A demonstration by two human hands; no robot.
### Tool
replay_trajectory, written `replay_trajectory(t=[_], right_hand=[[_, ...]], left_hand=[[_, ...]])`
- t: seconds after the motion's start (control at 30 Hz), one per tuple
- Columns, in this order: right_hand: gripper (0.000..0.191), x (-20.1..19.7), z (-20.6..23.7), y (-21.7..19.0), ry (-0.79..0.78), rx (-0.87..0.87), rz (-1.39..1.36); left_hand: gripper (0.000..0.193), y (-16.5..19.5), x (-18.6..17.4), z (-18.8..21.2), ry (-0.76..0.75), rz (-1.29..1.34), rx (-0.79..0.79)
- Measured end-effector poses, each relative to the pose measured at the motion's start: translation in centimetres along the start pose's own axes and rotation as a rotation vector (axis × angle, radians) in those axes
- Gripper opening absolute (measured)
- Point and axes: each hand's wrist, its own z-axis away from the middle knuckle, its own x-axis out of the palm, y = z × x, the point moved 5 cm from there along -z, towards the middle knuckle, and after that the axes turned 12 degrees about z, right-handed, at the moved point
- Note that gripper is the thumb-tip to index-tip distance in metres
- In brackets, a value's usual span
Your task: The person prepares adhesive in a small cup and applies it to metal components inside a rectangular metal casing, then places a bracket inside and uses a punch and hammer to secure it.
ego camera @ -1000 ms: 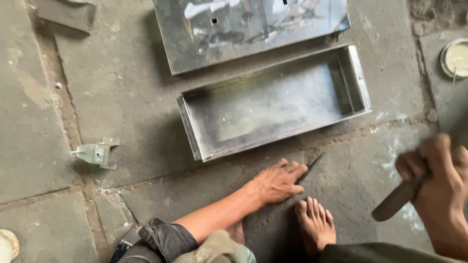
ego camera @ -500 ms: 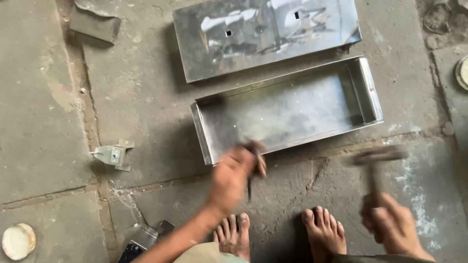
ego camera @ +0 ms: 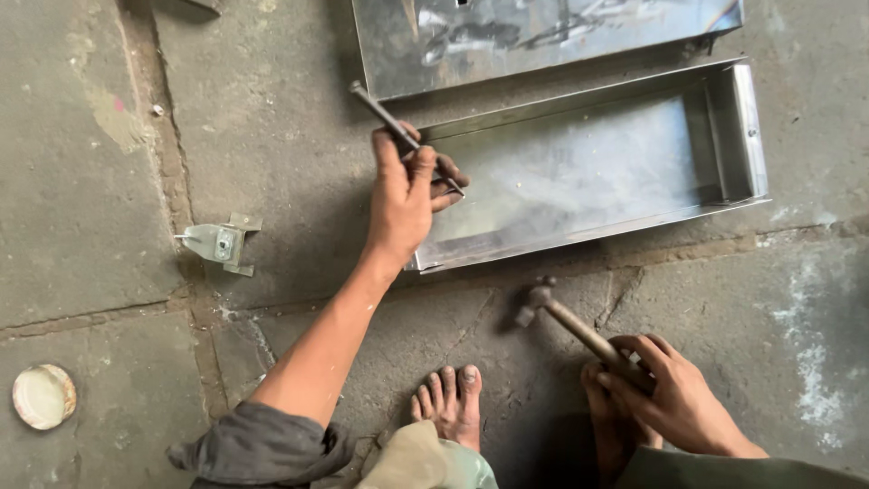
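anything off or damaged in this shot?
Nothing damaged that shows. The metal tray lies askew to the floor joints. A small metal bracket lies loose on a floor crack, left of the left hand, apart from everything else. Bare feet sit close to the hammer.

Open metal tray (ego camera: 588, 172) on concrete floor (ego camera: 118, 163), centre-right, long side running left-right, slightly tilted. Flat metal sheet (ego camera: 543, 36) just behind tray, nearly touching its far edge. Left hand (ego camera: 403, 195) over tray's left end, gripping thin rod (ego camera: 398, 134) angled up-left past the tray corner. Right hand (ego camera: 674, 394) in front of tray, lower right, holding hammer (ego camera: 561, 317), head pointing up-left, just short of tray's near wall. Bare foot (ego camera: 448, 403) between the two arms, front of tray. Small metal bracket (ego camera: 217, 244) left of tray, well apart. Round lid (ego camera: 42, 396) far lower left.
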Motion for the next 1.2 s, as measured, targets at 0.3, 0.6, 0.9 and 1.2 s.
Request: replay_trajectory(t=[0.3,0.6,0.9,1.2], right_hand=[[0.050,1.9,-0.3,0.8,-0.579,0.281,-0.462],[0.042,2.1,0.5,0.9,-0.681,0.271,-0.541],[0.039,-3.3,-1.0,2.3,-0.406,0.023,-0.444],[0.036,-10.8,-1.6,-8.0,-0.174,-0.138,-0.135]], left_hand=[[0.016,-0.5,1.2,-0.8,-0.119,-0.466,0.158],[0.012,0.0,1.7,-0.5,-0.169,-0.514,0.162],[0.007,-0.5,1.8,-0.5,-0.196,-0.518,0.157],[0.023,-1.0,2.1,1.3,-0.334,-0.837,0.224]])
